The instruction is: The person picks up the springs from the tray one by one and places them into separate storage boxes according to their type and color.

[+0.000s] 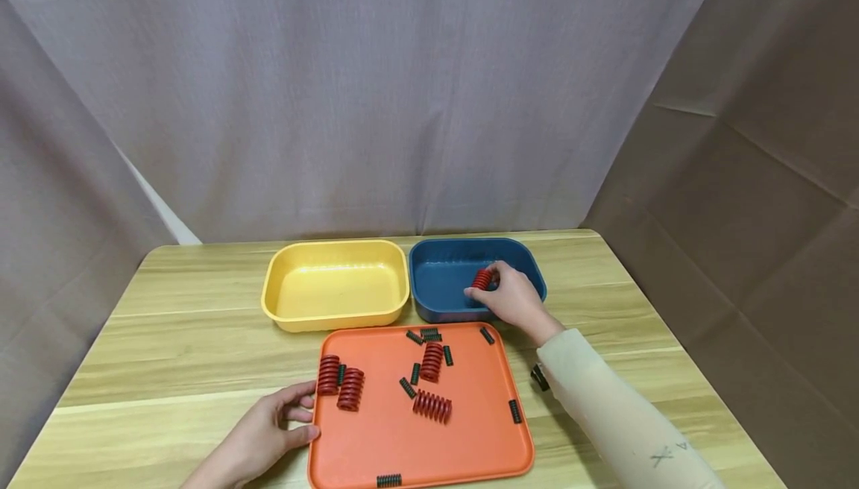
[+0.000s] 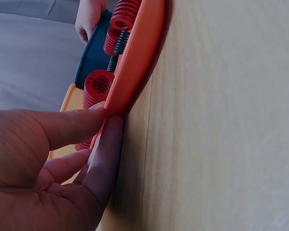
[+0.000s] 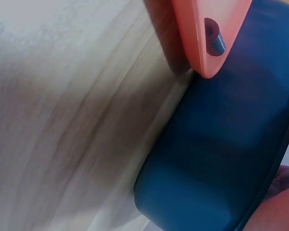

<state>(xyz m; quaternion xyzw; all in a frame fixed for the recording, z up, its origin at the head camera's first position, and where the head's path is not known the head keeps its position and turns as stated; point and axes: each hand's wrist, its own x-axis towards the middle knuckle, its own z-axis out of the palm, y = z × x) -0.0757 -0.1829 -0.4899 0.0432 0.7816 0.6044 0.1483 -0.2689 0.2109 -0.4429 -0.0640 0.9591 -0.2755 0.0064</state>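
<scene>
My right hand [image 1: 513, 297] pinches a red coil spring [image 1: 481, 279] between thumb and fingers, inside the outline of the blue bin [image 1: 429, 308]. In the right wrist view the bin's wall [image 3: 207, 144] hides most of that hand. At the left edge of the orange tray [image 1: 376, 444], my left hand [image 1: 262, 433] grips the rim. Its thumb [image 2: 77, 126] lies on the rim, with fingers against the outer side. On the tray lie red springs [image 1: 432, 405], two of them near the left hand, and several small dark green springs [image 1: 407, 387].
Left of the blue bin stands a yellow bin [image 1: 335, 321], with no springs showing in it. A small black object [image 1: 539, 377] lies on the wooden table [image 1: 168, 355] beside the right sleeve [image 1: 624, 414]. Grey curtains [image 1: 335, 101] hang behind and at the sides.
</scene>
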